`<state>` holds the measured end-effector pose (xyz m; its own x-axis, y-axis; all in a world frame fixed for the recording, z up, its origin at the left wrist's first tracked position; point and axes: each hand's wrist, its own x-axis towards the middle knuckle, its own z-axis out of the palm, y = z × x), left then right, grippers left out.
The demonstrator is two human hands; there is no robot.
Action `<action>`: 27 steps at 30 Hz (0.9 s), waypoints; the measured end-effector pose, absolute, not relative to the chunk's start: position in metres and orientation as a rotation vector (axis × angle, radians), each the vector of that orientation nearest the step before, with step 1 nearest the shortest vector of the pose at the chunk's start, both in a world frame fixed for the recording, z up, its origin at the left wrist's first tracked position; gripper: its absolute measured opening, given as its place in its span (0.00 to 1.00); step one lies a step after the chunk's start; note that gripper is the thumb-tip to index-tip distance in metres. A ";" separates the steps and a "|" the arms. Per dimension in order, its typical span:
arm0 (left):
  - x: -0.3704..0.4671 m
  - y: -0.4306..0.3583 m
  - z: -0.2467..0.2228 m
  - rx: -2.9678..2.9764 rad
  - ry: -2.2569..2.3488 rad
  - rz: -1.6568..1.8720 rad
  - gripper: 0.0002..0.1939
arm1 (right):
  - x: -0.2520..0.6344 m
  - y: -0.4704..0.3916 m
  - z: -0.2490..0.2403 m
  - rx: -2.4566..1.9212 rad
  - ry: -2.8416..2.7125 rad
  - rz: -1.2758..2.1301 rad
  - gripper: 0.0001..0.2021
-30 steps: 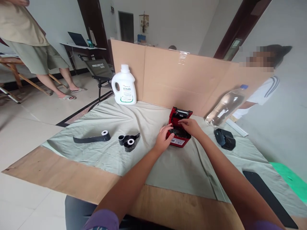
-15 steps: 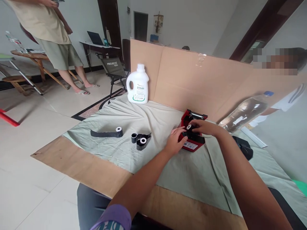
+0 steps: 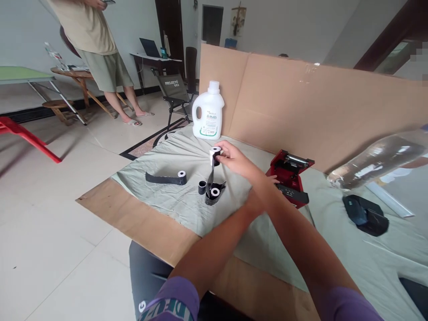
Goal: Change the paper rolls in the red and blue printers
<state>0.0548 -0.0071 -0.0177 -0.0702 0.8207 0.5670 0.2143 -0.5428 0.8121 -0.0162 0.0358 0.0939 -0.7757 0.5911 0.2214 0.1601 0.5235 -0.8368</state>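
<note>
My right hand pinches a black paper roll with a white core, above the cloth. A black strip hangs from it toward the rolls below. Beneath are a small black roll and another black roll with a white core, amid loose black strip. A partly unrolled black roll lies to the left. My left hand is at the red label printer-like device, its lid raised. My right forearm covers most of that hand; its visible fingertips are stretched out against the device's side.
A white detergent jug stands before the cardboard screen. To the right are a large clear bottle, tilted, and a black object. Green-grey cloth covers much of the wooden board. A person stands behind, far left.
My right hand has left the red device and moved left, carrying the black paper roll over the other rolls. My left hand stays by the device. The view has turned slightly.
</note>
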 end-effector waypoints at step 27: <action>0.051 -0.017 -0.010 1.765 1.112 1.677 0.15 | -0.022 0.000 0.048 -0.644 -2.453 1.199 0.08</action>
